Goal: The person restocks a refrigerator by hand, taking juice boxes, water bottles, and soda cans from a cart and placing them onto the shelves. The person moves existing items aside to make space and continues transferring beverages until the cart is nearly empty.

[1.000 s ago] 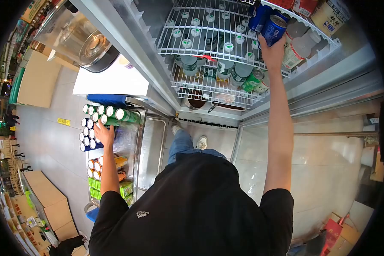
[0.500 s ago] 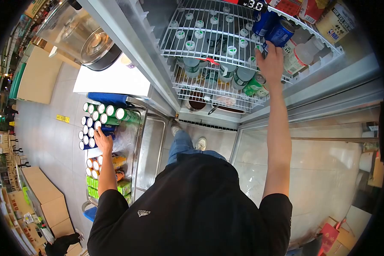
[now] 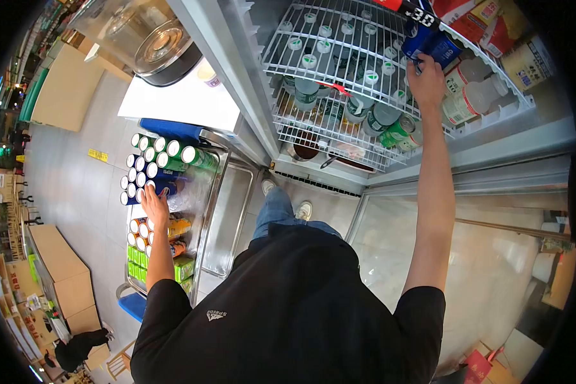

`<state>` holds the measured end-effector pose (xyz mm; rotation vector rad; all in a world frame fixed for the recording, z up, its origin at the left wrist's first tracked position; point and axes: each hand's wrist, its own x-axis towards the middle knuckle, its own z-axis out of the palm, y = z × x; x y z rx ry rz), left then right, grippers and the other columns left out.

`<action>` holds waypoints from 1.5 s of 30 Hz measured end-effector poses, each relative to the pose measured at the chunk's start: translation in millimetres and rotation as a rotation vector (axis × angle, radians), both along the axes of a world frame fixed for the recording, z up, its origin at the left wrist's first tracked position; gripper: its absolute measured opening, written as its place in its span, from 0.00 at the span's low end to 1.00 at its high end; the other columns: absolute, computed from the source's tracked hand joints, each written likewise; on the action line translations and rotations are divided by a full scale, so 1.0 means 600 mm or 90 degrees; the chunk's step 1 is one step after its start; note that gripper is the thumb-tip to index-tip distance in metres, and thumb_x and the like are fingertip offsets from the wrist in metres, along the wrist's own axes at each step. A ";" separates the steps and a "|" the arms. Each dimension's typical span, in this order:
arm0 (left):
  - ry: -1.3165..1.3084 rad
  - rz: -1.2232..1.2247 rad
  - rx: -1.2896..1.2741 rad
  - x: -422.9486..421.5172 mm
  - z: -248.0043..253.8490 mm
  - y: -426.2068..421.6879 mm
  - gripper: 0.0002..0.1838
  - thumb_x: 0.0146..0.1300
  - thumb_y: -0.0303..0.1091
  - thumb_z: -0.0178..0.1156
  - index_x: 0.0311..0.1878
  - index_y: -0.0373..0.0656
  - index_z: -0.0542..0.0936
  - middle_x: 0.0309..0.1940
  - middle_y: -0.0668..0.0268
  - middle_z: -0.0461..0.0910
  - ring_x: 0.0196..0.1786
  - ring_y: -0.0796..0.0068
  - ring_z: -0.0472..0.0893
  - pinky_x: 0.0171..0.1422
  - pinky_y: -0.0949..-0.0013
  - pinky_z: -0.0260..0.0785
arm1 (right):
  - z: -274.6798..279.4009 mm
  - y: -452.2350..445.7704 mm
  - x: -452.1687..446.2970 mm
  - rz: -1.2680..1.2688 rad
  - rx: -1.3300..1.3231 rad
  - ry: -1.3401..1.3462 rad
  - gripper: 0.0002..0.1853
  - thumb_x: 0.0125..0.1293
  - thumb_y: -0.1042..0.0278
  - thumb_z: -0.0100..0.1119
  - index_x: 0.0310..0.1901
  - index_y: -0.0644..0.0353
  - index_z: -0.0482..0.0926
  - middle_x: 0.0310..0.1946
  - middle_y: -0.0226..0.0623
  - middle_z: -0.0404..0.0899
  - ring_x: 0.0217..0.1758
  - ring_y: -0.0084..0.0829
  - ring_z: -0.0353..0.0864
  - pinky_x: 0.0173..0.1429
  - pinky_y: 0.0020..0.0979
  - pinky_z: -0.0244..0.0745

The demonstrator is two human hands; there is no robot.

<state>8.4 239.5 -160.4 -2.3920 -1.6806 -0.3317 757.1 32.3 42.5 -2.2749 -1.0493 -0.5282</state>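
Note:
On the left, my left hand (image 3: 155,208) has its fingers closed round the upper part of a blue Pepsi can (image 3: 166,187), at the near end of a group of blue cans standing on a metal cart (image 3: 201,246). My right hand (image 3: 426,83) reaches into the open fridge at the top shelf. Its bent fingers press on the near part of a dark blue can (image 3: 444,48), with another blue can (image 3: 418,37) right beside it. Bottles with white caps (image 3: 324,47) stand in rows left of that hand, and clear bottles (image 3: 470,96) are on its right.
Green cans (image 3: 174,148), orange cans (image 3: 180,227) and green cartons (image 3: 184,269) share the cart. Lower in the fridge is another wire shelf (image 3: 339,137) with bottles and a green can. The glass door (image 3: 493,269) hangs open at right. A drink dispenser (image 3: 166,48) stands on a white counter.
The view has shifted, so the fridge and cans sit further right and slightly lower. Both hands stay at about the same cans, the right fingers bent a little more.

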 end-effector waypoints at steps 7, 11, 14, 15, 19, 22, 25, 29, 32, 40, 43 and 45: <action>-0.050 0.037 -0.007 0.011 0.008 0.011 0.32 0.55 0.33 0.68 0.62 0.37 0.69 0.64 0.45 0.69 0.65 0.45 0.69 0.68 0.52 0.60 | -0.034 0.073 0.054 0.118 0.050 -0.029 0.34 0.61 0.47 0.62 0.63 0.62 0.71 0.55 0.60 0.75 0.59 0.57 0.74 0.64 0.46 0.69; -0.045 0.023 0.005 0.015 0.017 0.016 0.29 0.55 0.32 0.68 0.59 0.37 0.71 0.59 0.47 0.73 0.59 0.45 0.73 0.63 0.54 0.64 | -0.024 0.102 0.067 0.088 0.005 0.017 0.37 0.61 0.46 0.61 0.63 0.67 0.69 0.57 0.62 0.73 0.61 0.57 0.72 0.67 0.45 0.66; -0.066 0.036 -0.034 0.025 0.036 0.014 0.29 0.52 0.30 0.68 0.59 0.37 0.71 0.55 0.49 0.75 0.57 0.47 0.74 0.61 0.54 0.65 | -0.017 0.125 0.091 0.102 -0.050 0.017 0.38 0.61 0.45 0.61 0.64 0.67 0.67 0.58 0.62 0.72 0.62 0.56 0.71 0.68 0.45 0.65; -0.077 0.014 -0.008 0.020 0.030 0.018 0.30 0.50 0.28 0.68 0.58 0.37 0.72 0.52 0.52 0.75 0.54 0.48 0.75 0.59 0.54 0.66 | -0.015 0.134 0.099 0.100 -0.073 0.016 0.39 0.62 0.45 0.60 0.66 0.67 0.66 0.59 0.61 0.72 0.63 0.55 0.71 0.68 0.43 0.65; -0.075 0.001 -0.010 0.023 0.038 0.016 0.29 0.49 0.27 0.68 0.57 0.36 0.72 0.49 0.53 0.76 0.52 0.48 0.75 0.56 0.53 0.67 | -0.049 0.180 0.195 0.154 -0.088 0.036 0.38 0.62 0.46 0.61 0.65 0.67 0.67 0.59 0.60 0.73 0.65 0.51 0.71 0.68 0.42 0.65; -0.064 0.003 -0.017 0.021 0.041 0.016 0.30 0.50 0.28 0.69 0.58 0.37 0.71 0.50 0.53 0.76 0.52 0.48 0.75 0.57 0.54 0.67 | -0.044 0.189 0.195 0.074 -0.019 0.001 0.30 0.59 0.47 0.63 0.57 0.61 0.75 0.54 0.56 0.77 0.59 0.54 0.75 0.63 0.46 0.72; -0.034 0.009 0.016 0.010 0.027 0.030 0.34 0.50 0.33 0.72 0.60 0.35 0.70 0.50 0.52 0.76 0.53 0.48 0.75 0.59 0.54 0.67 | -0.027 0.189 0.197 0.069 0.006 0.047 0.26 0.58 0.48 0.63 0.55 0.54 0.77 0.53 0.50 0.79 0.59 0.50 0.77 0.59 0.46 0.75; 0.043 0.053 0.009 0.006 0.028 0.042 0.42 0.47 0.41 0.75 0.62 0.33 0.68 0.45 0.48 0.76 0.49 0.49 0.74 0.56 0.53 0.67 | -0.040 0.194 0.215 0.039 -0.058 0.023 0.26 0.58 0.47 0.63 0.55 0.50 0.78 0.54 0.47 0.80 0.57 0.49 0.79 0.59 0.45 0.76; 0.073 0.080 0.000 0.012 0.035 0.050 0.36 0.43 0.49 0.77 0.50 0.36 0.73 0.40 0.50 0.77 0.47 0.48 0.75 0.54 0.52 0.66 | -0.046 0.190 0.196 0.054 -0.123 0.045 0.36 0.59 0.42 0.60 0.65 0.55 0.71 0.62 0.51 0.73 0.64 0.51 0.73 0.66 0.44 0.69; -0.001 0.121 -0.075 0.022 0.059 0.048 0.44 0.38 0.55 0.76 0.55 0.36 0.74 0.37 0.54 0.84 0.45 0.52 0.80 0.59 0.58 0.64 | 0.007 0.062 -0.086 0.375 0.156 0.387 0.21 0.68 0.67 0.62 0.59 0.68 0.75 0.56 0.45 0.79 0.60 0.33 0.77 0.64 0.30 0.69; -0.110 0.055 -0.035 0.020 0.072 0.035 0.39 0.37 0.52 0.77 0.52 0.38 0.79 0.39 0.53 0.83 0.48 0.53 0.78 0.61 0.56 0.62 | 0.017 -0.004 -0.209 0.391 0.238 0.480 0.17 0.69 0.74 0.58 0.58 0.68 0.75 0.54 0.42 0.80 0.58 0.30 0.78 0.63 0.29 0.70; -0.143 0.053 -0.035 0.050 0.125 0.002 0.38 0.37 0.51 0.77 0.51 0.39 0.80 0.40 0.54 0.82 0.48 0.54 0.77 0.61 0.57 0.62 | 0.006 -0.045 -0.271 0.417 0.216 0.500 0.16 0.69 0.75 0.58 0.57 0.67 0.76 0.52 0.39 0.81 0.56 0.28 0.79 0.62 0.28 0.71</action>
